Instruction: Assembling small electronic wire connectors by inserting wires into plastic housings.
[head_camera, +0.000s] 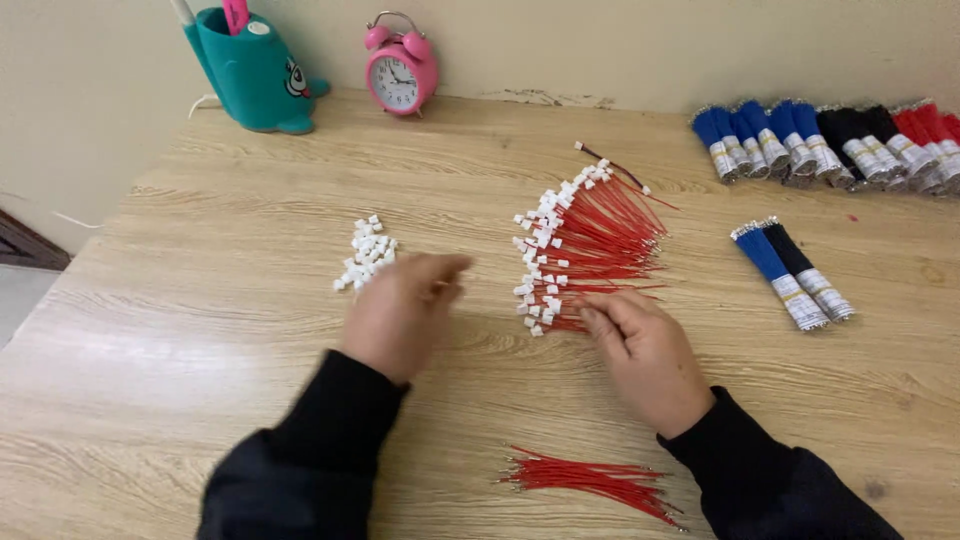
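At the far left of the wooden table stand a teal cartoon-shaped pen holder and, beside it, a pink twin-bell alarm clock. Nearer, a small heap of loose white plastic connector housings lies just beside the left hand, which is motion-blurred; I cannot tell whether its fingers pinch anything. To its right the right hand rests with fingers loosely curled, fingertips touching the near edge of a fanned pile of red wires with white connectors. These wires look light, thin and limp, likely to tangle; each seems best pinched close behind its connector. A smaller bunch of bare red wires lies near the table's front edge. Further right sit two banded blue and black bundles, and a row of blue, black and red wire bundles along the back
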